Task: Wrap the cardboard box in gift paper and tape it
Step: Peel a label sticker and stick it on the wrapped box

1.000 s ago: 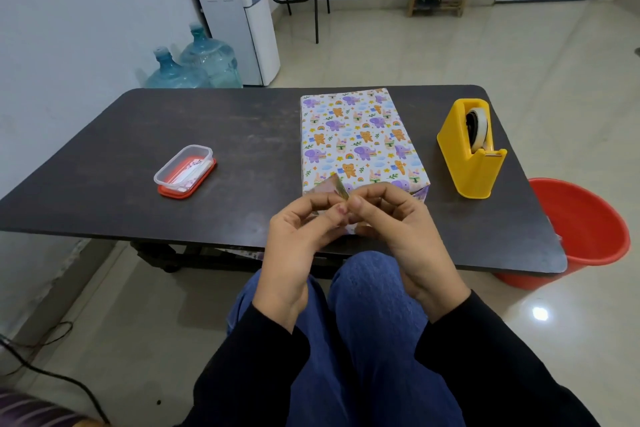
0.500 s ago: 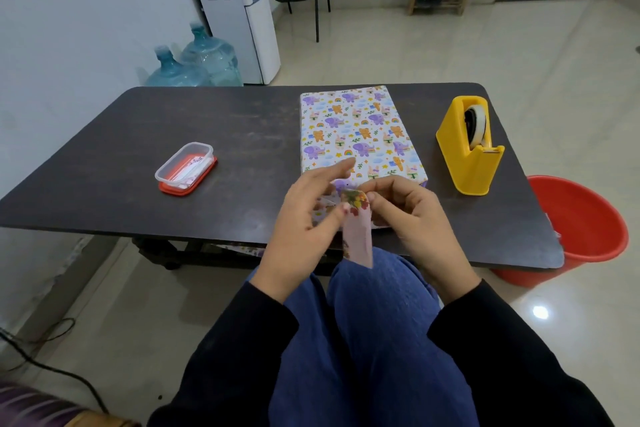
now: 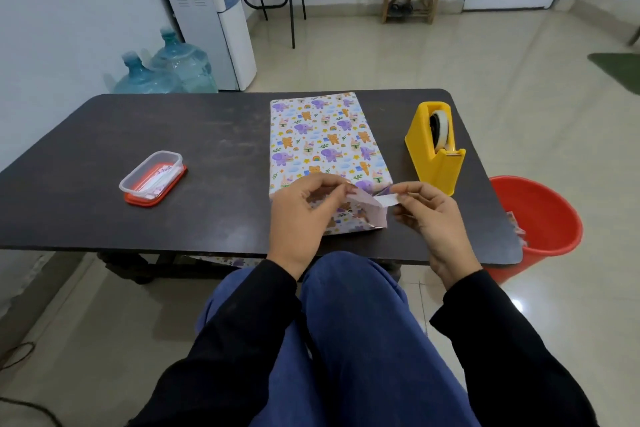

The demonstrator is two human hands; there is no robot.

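Paper-wrapped box [image 3: 322, 135] | flap [image 3: 372, 215] pinched between left hand [image 3: 304, 215], right hand [image 3: 429, 215]

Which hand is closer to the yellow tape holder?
The right hand. It pinches a white strip just in front of the yellow tape holder. The left hand is farther left, pinching a paper flap at the wrapped box's near end.

white gift paper [image 3: 322, 135] printed with purple elephants and orange bears; yellow tape dispenser [image 3: 433, 163]; red bucket [image 3: 550, 218]; dark table [image 3: 138, 135]
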